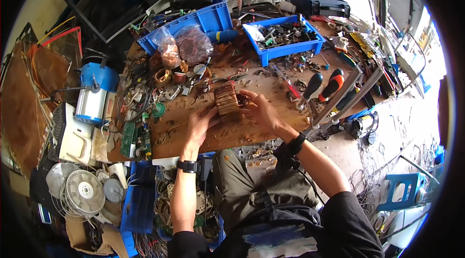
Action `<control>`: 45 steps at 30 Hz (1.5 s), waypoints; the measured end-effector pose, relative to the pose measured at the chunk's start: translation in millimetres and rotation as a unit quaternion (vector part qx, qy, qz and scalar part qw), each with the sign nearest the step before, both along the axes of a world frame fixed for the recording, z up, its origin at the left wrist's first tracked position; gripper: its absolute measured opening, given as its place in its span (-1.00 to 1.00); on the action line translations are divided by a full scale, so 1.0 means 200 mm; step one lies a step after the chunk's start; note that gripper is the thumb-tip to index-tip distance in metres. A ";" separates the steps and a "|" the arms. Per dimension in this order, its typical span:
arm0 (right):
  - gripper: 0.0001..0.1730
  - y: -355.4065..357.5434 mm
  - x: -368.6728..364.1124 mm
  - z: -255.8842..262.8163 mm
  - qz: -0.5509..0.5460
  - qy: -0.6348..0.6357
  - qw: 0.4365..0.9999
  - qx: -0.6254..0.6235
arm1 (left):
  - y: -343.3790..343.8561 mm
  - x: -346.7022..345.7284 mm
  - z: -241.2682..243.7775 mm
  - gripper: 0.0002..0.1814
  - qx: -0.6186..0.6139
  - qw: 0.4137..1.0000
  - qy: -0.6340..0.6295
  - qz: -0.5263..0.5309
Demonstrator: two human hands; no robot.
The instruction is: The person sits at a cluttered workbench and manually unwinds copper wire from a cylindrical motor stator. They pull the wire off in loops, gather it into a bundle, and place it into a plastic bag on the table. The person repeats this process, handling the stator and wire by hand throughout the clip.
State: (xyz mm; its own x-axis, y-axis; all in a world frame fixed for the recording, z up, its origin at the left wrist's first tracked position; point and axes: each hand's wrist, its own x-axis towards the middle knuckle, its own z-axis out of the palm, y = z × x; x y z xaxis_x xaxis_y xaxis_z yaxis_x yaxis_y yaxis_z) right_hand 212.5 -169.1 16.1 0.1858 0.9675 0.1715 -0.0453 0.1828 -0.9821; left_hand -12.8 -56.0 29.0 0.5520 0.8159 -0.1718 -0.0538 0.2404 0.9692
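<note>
A block-shaped wound coil (226,99), apparently copper with bands of cord around it, is tilted over the near part of the wooden workbench. My left hand (199,125) grips its lower left side, thumb against the winding. At the coil's right end is my right hand (264,112), fingers bent around some dark loose wires (242,100). Its fingertips are partly hidden, so whether they pinch the wires or only touch the coil cannot be told. A ring-shaped copper winding (162,77) sits on the bench further left.
Scraps litter the wooden workbench (174,138). Behind are a blue crate (192,16), bagged copper wire (194,44) and a blue tray (290,52) of small parts. Screwdrivers (314,83) stand at right beside metal bars (339,94). Circuit boards (129,138) lie left.
</note>
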 end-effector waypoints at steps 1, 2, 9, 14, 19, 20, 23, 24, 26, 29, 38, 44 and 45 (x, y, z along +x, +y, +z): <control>-0.44 0.00 0.01 -0.01 0.008 0.017 1.000 -0.007 | 0.01 0.00 0.01 -0.60 -0.017 1.000 0.005 -0.010; -0.43 -0.01 0.02 -0.03 0.014 0.032 0.999 -0.013 | 0.02 0.01 0.01 -0.61 -0.006 1.000 0.021 -0.022; -0.57 -0.02 0.00 0.10 -0.062 0.019 0.998 -0.022 | -0.06 0.03 -0.01 -0.56 -0.084 0.995 -0.058 0.013; -0.53 -0.07 0.06 0.14 -0.170 -0.138 0.976 0.006 | -0.13 0.00 -0.05 -0.43 0.146 0.988 -0.006 0.052; -0.50 -0.23 0.05 0.61 -0.251 -0.390 0.884 0.051 | -0.29 0.05 -0.05 -0.28 0.324 0.943 -0.009 0.072; -0.51 -0.27 0.07 0.67 -0.235 -0.434 0.868 0.058 | -0.27 0.07 -0.09 -0.22 0.350 0.934 -0.009 0.064; -0.51 -0.33 0.09 0.84 -0.105 -0.497 0.861 0.007 | -0.31 0.10 -0.03 -0.20 0.409 0.907 0.017 0.102; -0.51 -0.36 0.06 0.92 -0.071 -0.476 0.876 -0.027 | -0.35 0.08 0.03 -0.23 0.450 0.881 0.061 0.130; -0.52 -0.37 0.06 0.94 -0.007 -0.398 0.917 -0.028 | -0.41 0.09 0.13 -0.35 0.507 0.840 0.120 0.152; -0.51 -0.33 0.05 0.89 0.070 -0.246 0.967 0.002 | -0.35 0.07 0.09 -0.39 0.531 0.838 0.076 0.097; -0.67 -0.02 -0.25 0.69 -0.071 -0.158 0.972 0.157 | -0.34 0.12 -0.02 -0.33 0.417 0.901 0.014 0.122; -0.63 -0.03 -0.30 0.72 -0.025 -0.511 0.793 0.331 | -0.30 0.09 -0.08 -0.34 0.456 0.873 0.063 0.162; -0.65 -0.04 -0.29 0.72 -0.013 -0.514 0.792 0.330 | -0.30 0.08 -0.06 -0.36 0.478 0.858 0.086 0.167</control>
